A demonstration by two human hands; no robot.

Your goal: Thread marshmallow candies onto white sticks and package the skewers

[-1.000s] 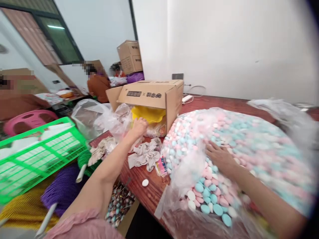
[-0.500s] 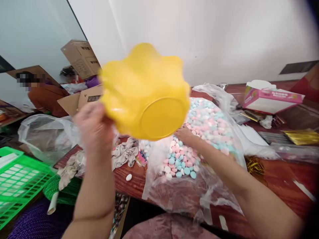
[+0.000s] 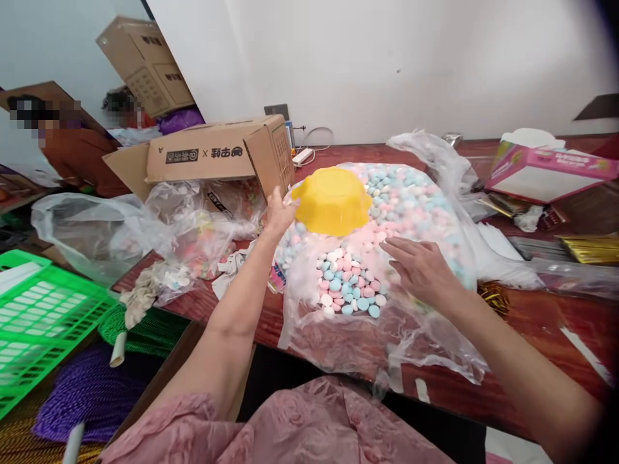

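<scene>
My left hand (image 3: 279,211) grips the rim of a yellow scalloped plastic bowl (image 3: 333,200), held upside down over a large clear plastic bag (image 3: 435,348). The bag is full of pink, blue and white candies (image 3: 351,290) and lies on the red-brown table (image 3: 532,322). My right hand (image 3: 420,268) rests flat on the bag's right side, fingers stretched out and apart, holding nothing.
A cardboard box (image 3: 217,154) lies on its side behind crumpled clear bags (image 3: 97,232). A green plastic crate (image 3: 43,322) and purple and green cord rolls (image 3: 91,393) sit at the left. A pink box (image 3: 551,174) and gold foil (image 3: 585,248) lie at the right. Other people sit at the far left.
My left hand pulled the yellow bowl out of the cardboard box, raised it close to the camera, then lowered it upside down over the candy bag. My right hand stayed on the bag.
</scene>
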